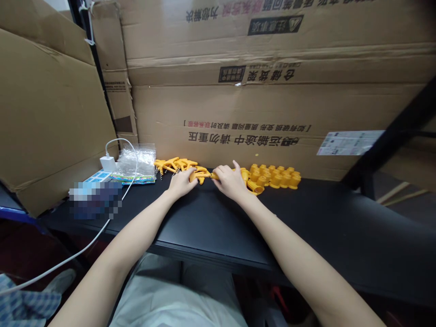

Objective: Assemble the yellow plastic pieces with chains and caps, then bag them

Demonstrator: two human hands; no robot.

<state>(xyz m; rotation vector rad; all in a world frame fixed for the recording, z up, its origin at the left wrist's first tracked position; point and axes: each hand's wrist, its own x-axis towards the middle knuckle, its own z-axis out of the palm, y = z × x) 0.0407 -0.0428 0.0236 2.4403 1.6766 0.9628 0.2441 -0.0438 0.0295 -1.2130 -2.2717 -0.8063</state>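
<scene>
My left hand (182,184) is closed round a yellow corkscrew handle (201,173) just above the black tabletop. Close beside it, my right hand (230,182) pinches a small yellow piece (213,175), mostly hidden by the fingers. The two held parts meet or nearly meet between my hands; I cannot tell whether they are joined. Behind my left hand lies a pile of yellow corkscrew handles (172,163) with metal spirals. Several yellow cup-shaped plastic pieces (281,178) stand in rows right of my right hand. Another yellow cup piece (255,186) lies tipped by its wrist.
A large printed cardboard sheet (218,104) walls off the back of the black table (211,222). On the left are a clear plastic bag (145,159), a white charger (108,163) and its cable (98,234). A cardboard box (51,104) stands at far left.
</scene>
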